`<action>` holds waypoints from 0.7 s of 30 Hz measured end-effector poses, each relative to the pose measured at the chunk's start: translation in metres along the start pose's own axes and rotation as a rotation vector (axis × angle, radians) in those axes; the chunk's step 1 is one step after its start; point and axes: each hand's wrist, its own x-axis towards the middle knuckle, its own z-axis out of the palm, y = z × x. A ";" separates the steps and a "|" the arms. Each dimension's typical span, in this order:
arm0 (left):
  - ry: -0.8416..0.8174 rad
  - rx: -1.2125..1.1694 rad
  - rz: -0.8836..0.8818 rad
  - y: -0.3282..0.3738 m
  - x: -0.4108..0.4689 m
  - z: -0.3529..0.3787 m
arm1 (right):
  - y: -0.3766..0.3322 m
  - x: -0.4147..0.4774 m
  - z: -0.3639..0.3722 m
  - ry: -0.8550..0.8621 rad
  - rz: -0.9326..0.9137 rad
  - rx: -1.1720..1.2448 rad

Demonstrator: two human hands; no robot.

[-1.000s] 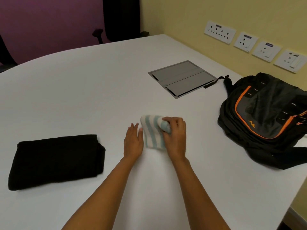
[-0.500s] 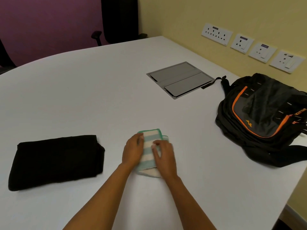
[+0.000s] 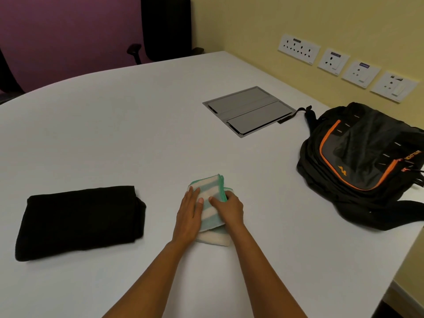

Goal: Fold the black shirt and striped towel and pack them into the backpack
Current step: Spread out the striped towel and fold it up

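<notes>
From the head camera: the striped towel (image 3: 209, 188) lies folded small on the white table (image 3: 114, 134), right in front of the person. The left hand (image 3: 188, 213) presses flat on it, fingers straight and close together. The right hand (image 3: 230, 208) curls round its green right edge, thumb on top. The folded black shirt (image 3: 80, 221) lies well off to the left, and the backpack (image 3: 362, 161) well to the right.

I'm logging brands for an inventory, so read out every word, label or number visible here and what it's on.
"WILDCR": orange lettering on the side of the backpack, upside down, blurred, cut off by the frame edge.
Dark labels on the four wall sockets: too small to read.
Striped towel, black shirt: no text visible.
</notes>
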 end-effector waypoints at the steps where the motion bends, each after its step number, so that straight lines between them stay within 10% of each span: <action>1: 0.022 -0.066 -0.012 0.004 -0.001 -0.003 | -0.005 -0.005 -0.001 0.006 -0.028 0.039; 12: -0.110 0.269 0.225 0.015 -0.014 -0.007 | 0.017 -0.045 -0.016 0.245 0.075 0.386; 21: -0.244 0.697 0.304 0.001 -0.007 0.008 | 0.054 -0.029 0.001 0.342 0.050 -0.245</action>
